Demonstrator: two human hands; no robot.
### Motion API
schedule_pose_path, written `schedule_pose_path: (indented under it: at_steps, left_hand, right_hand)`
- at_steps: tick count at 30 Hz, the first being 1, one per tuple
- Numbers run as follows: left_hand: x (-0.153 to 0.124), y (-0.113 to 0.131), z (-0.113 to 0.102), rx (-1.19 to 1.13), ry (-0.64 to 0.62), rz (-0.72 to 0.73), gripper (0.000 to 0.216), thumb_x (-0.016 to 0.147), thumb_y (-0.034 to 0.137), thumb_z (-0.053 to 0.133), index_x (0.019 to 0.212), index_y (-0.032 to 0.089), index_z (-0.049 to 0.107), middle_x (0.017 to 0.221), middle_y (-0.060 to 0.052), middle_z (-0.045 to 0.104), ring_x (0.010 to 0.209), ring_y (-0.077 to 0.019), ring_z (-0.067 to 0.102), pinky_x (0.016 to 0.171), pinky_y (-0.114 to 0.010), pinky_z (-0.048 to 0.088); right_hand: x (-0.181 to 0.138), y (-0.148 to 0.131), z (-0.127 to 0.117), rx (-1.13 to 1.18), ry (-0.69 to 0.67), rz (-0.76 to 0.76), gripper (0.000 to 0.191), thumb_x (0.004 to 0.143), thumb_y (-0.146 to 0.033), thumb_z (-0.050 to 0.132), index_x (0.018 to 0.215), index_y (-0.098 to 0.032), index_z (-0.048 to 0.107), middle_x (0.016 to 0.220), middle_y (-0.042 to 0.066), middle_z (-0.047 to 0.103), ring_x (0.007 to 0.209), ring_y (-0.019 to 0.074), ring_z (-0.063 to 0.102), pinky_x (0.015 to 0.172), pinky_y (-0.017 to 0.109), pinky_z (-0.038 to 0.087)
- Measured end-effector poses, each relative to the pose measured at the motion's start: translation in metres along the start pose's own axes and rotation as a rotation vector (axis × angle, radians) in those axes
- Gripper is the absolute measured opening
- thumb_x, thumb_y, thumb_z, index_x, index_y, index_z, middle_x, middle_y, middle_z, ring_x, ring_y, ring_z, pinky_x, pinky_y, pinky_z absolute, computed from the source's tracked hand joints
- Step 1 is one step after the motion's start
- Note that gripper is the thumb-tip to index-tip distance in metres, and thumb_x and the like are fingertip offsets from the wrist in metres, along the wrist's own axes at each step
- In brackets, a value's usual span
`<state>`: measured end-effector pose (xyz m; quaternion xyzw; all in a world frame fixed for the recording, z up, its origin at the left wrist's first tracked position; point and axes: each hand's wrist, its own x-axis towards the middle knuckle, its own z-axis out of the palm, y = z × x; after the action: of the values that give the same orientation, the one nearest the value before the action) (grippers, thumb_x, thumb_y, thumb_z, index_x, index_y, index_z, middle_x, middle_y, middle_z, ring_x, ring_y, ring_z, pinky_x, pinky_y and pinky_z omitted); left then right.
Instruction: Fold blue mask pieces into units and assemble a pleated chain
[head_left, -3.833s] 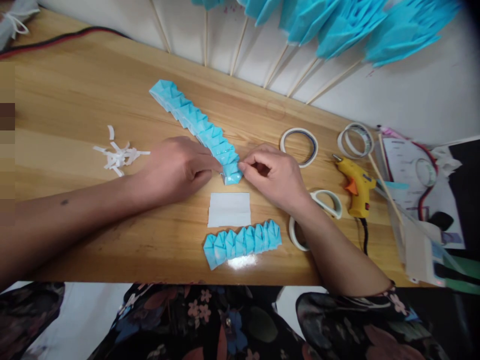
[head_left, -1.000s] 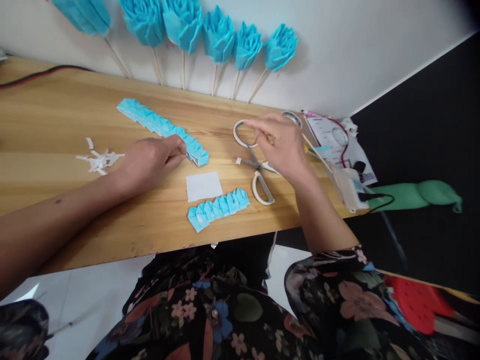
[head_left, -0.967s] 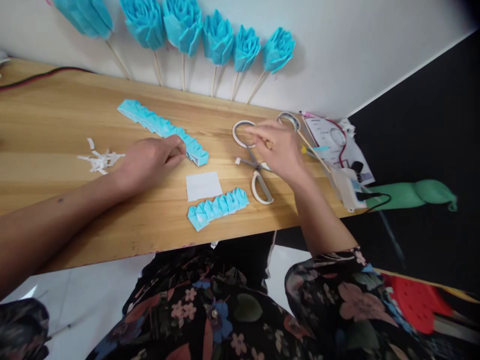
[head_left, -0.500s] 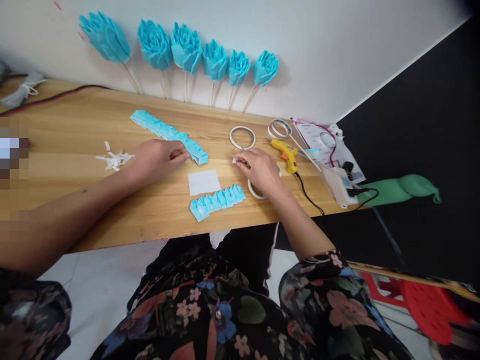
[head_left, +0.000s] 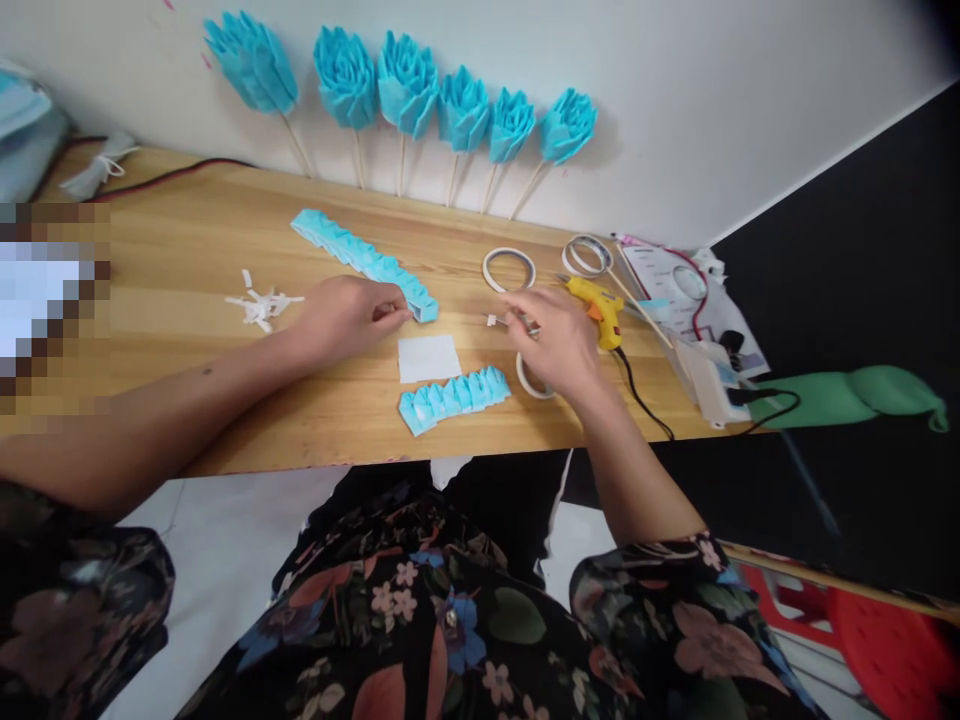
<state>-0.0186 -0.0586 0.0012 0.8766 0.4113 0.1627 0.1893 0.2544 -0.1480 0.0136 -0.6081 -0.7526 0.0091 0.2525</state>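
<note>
My left hand [head_left: 352, 315] is closed in a pinch at the near end of a long folded blue paper strip [head_left: 360, 255]. Its fingertips touch that end, where the paper forms an open fold. To the right, my right hand [head_left: 559, 335] hovers low over the wood with thumb and forefinger apart. Under and between these fingers is a thin greyish thing, mostly hidden, and a tiny white scrap [head_left: 491, 320] lies just left of them. A shorter pleated blue strip [head_left: 454, 397] and a white paper rectangle [head_left: 428, 358] lie between the hands, nearer to me.
Several blue paper flowers [head_left: 409, 85] on sticks lean against the wall. Tape rolls [head_left: 509, 270], a yellow glue gun [head_left: 596, 305] and a white power strip [head_left: 709, 380] are on the right. White scraps [head_left: 262, 308] lie beside my left forearm on the wooden table [head_left: 187, 240].
The view has shifted, so everything sits further right. My right hand has drawn back slightly from the white scrap, and its fingers have parted. My left hand stays at the strip's end.
</note>
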Motion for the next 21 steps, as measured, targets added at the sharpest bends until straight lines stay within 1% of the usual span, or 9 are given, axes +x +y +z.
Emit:
schedule_pose_path:
  at_steps: [1, 4, 6, 9, 11, 14, 17, 19, 21]
  left_hand:
    - [-0.001, 0.001, 0.000, -0.003, 0.007, 0.011, 0.027, 0.092, 0.034, 0.054, 0.088, 0.017, 0.075, 0.073, -0.006, 0.068, 0.067, -0.0173, 0.057, 0.062, -0.028, 0.031]
    - [-0.002, 0.000, 0.002, -0.042, 0.026, 0.036, 0.026, 0.092, 0.034, 0.056, 0.088, 0.017, 0.075, 0.071, -0.005, 0.068, 0.065, -0.0164, 0.056, 0.061, -0.027, 0.031]
    - [-0.002, -0.002, 0.004, -0.094, 0.030, 0.050, 0.027, 0.092, 0.036, 0.057, 0.088, 0.017, 0.075, 0.071, -0.004, 0.068, 0.064, -0.0158, 0.056, 0.062, -0.027, 0.033]
    - [-0.001, -0.004, 0.006, -0.207, 0.038, 0.077, 0.029, 0.093, 0.039, 0.056, 0.088, 0.018, 0.076, 0.076, -0.004, 0.072, 0.069, -0.0158, 0.060, 0.066, -0.026, 0.039]
    - [0.000, -0.005, 0.007, -0.311, 0.033, 0.091, 0.032, 0.094, 0.042, 0.056, 0.095, 0.017, 0.077, 0.084, -0.005, 0.075, 0.076, -0.0172, 0.064, 0.072, -0.028, 0.044]
    - [0.002, -0.006, 0.008, -0.523, 0.001, 0.104, 0.046, 0.091, 0.046, 0.061, 0.122, 0.014, 0.072, 0.102, -0.010, 0.076, 0.088, -0.0194, 0.067, 0.080, -0.031, 0.050]
    - [0.003, -0.005, 0.005, -0.698, -0.090, 0.106, 0.077, 0.084, 0.047, 0.071, 0.151, 0.013, 0.051, 0.122, -0.015, 0.073, 0.098, -0.0215, 0.069, 0.081, -0.031, 0.053]
    - [0.003, -0.004, 0.003, -0.736, -0.162, 0.079, 0.088, 0.082, 0.047, 0.075, 0.157, 0.015, 0.043, 0.126, -0.015, 0.072, 0.101, -0.0226, 0.069, 0.082, -0.031, 0.053]
    - [0.003, -0.005, 0.003, -0.763, -0.197, 0.033, 0.080, 0.084, 0.044, 0.074, 0.154, 0.016, 0.048, 0.122, -0.012, 0.075, 0.099, -0.0219, 0.070, 0.082, -0.031, 0.054]
  right_hand:
    - [0.002, -0.008, -0.001, 0.006, -0.024, -0.016, 0.027, 0.095, -0.017, 0.055, 0.112, -0.024, 0.075, 0.109, 0.008, 0.077, 0.105, 0.0259, 0.068, 0.092, 0.041, 0.050]
    - [0.010, -0.031, 0.005, 0.002, -0.213, -0.074, 0.020, 0.099, -0.024, 0.055, 0.101, -0.024, 0.076, 0.101, 0.006, 0.077, 0.098, 0.0240, 0.067, 0.082, 0.036, 0.047]
    - [0.017, -0.040, 0.014, -0.023, -0.308, -0.107, 0.018, 0.100, -0.026, 0.057, 0.102, -0.024, 0.074, 0.101, 0.005, 0.076, 0.099, 0.0238, 0.065, 0.079, 0.035, 0.044]
    - [0.025, -0.043, 0.026, -0.054, -0.377, -0.108, 0.012, 0.098, -0.023, 0.061, 0.097, -0.022, 0.072, 0.101, 0.006, 0.075, 0.099, 0.0235, 0.063, 0.078, 0.034, 0.041]
    - [0.026, -0.042, 0.029, -0.051, -0.400, -0.115, 0.010, 0.096, -0.019, 0.062, 0.090, -0.021, 0.070, 0.099, 0.006, 0.074, 0.097, 0.0230, 0.063, 0.077, 0.034, 0.040]
    - [0.025, -0.041, 0.027, 0.007, -0.383, -0.124, 0.010, 0.096, -0.021, 0.061, 0.088, -0.021, 0.067, 0.093, 0.005, 0.074, 0.090, 0.0216, 0.064, 0.075, 0.033, 0.040]
    - [0.026, -0.044, 0.022, 0.124, -0.295, -0.095, 0.009, 0.095, -0.026, 0.061, 0.089, -0.022, 0.067, 0.089, 0.002, 0.075, 0.083, 0.0186, 0.066, 0.076, 0.032, 0.042]
    - [0.029, -0.047, 0.020, 0.207, -0.231, -0.082, 0.008, 0.094, -0.025, 0.061, 0.089, -0.022, 0.067, 0.087, 0.000, 0.075, 0.081, 0.0168, 0.067, 0.076, 0.031, 0.044]
    - [0.034, -0.048, 0.019, 0.274, -0.172, -0.066, 0.007, 0.093, -0.025, 0.062, 0.090, -0.023, 0.068, 0.086, -0.001, 0.075, 0.081, 0.0163, 0.068, 0.077, 0.031, 0.046]
